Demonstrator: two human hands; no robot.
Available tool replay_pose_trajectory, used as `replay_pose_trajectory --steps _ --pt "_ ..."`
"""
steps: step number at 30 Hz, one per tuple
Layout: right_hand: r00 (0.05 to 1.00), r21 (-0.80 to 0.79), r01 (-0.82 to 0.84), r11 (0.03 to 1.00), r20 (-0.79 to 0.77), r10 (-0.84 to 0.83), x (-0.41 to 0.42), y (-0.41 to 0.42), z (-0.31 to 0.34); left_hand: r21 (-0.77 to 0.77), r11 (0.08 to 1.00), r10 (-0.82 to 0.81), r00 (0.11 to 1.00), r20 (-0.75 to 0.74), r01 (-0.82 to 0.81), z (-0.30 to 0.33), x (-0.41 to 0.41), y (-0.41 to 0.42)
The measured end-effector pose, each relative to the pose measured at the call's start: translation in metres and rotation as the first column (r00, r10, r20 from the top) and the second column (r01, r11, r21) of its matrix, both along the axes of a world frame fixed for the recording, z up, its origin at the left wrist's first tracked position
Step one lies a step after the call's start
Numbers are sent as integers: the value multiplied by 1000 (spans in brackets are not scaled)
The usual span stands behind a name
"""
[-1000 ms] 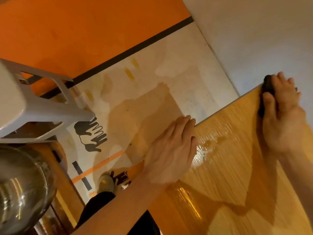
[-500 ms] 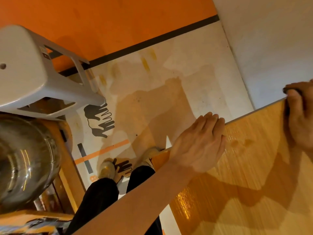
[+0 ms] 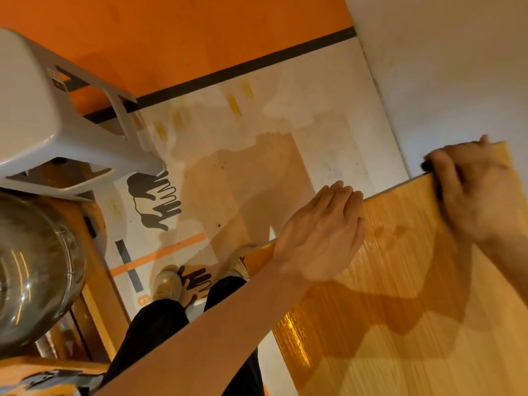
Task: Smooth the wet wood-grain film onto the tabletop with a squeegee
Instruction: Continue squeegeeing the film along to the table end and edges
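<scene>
The wood-grain film (image 3: 414,295) covers the tabletop at the lower right, glossy and wet, with small damp spots near its far edge. My left hand (image 3: 320,232) lies flat on the film by that edge, fingers straight and together. My right hand (image 3: 477,190) curls over a dark squeegee (image 3: 428,167) at the table's far edge near the corner. Only a dark sliver of the squeegee shows beside my thumb and under my fingers.
A grey plastic stool (image 3: 48,124) stands at the left above a shiny metal bowl (image 3: 31,270) on a wooden shelf. Below the table edge are the printed floor (image 3: 257,138), my legs and shoes. A white wall (image 3: 443,67) borders the table's far side.
My right hand has slid the squeegee along the film out to the table's far edge. My left hand stayed flat on the film. The view shifted, bringing the stool and bowl further in.
</scene>
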State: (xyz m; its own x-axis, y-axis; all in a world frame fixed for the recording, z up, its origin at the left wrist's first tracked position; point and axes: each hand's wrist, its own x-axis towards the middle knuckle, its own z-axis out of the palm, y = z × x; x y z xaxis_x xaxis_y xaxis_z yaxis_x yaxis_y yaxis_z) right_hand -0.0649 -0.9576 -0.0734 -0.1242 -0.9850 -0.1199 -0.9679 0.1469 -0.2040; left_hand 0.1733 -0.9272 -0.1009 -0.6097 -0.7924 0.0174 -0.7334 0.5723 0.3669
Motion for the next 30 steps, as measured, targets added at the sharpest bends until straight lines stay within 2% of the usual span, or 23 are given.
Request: replay_pose_trajectory --steps 2,4,6,7,9,11,13,15,17,19,20,22,24,26,27,28,30 --pt "980 -48 -156 987 118 160 35 22 1 20 1000 17 1000 -6 -17 0 0 0" --pt "944 -71 -274 959 170 283 44 34 -2 35 999 24 1000 -8 -23 0 0 1" --pt "926 -53 -317 947 199 321 21 31 -2 54 998 17 1000 -6 -17 -1 -1 1" --pt "943 -42 -272 961 189 275 5 27 -3 62 998 16 1000 -5 -16 -1 -1 1" --pt "982 -56 -61 997 173 70 -28 15 -5 81 996 25 1000 -7 -24 0 -1 1" --pt "968 -82 168 982 201 -149 -33 7 -4 87 996 33 999 -10 -32 0 -1 2" --pt "944 -112 267 957 230 -236 -3 17 -7 94 995 30 1000 -9 -29 1 -1 2" --pt "954 -139 201 970 251 -161 42 48 -10 94 995 27 1000 2 -27 2 0 3" --pt "968 -128 17 992 251 16 74 87 -10 104 994 22 1000 9 -23 2 0 3" --pt "958 -98 -153 983 229 172 65 107 -6 113 993 24 1000 6 -24 2 0 3" --pt "959 -84 -164 983 221 179 48 108 -6 114 993 30 1000 5 -31 2 0 3" --pt "979 -61 -7 998 202 19 7 102 -5 115 993 37 999 2 -37 2 0 3" --pt "954 -105 245 964 204 -220 -17 92 -2 113 993 39 999 6 -40 2 0 4" --pt "884 -121 434 893 249 -396 5 93 -3 122 992 41 999 10 -42 2 1 5" --pt "876 -114 437 892 281 -393 30 100 -5 126 991 43 999 13 -45 3 1 5" --pt "903 -110 359 927 292 -315 57 111 -7 129 991 43 999 16 -45 4 2 5" --pt "962 -117 65 991 272 -31 95 136 -9 138 990 39 999 16 -41 3 1 5"
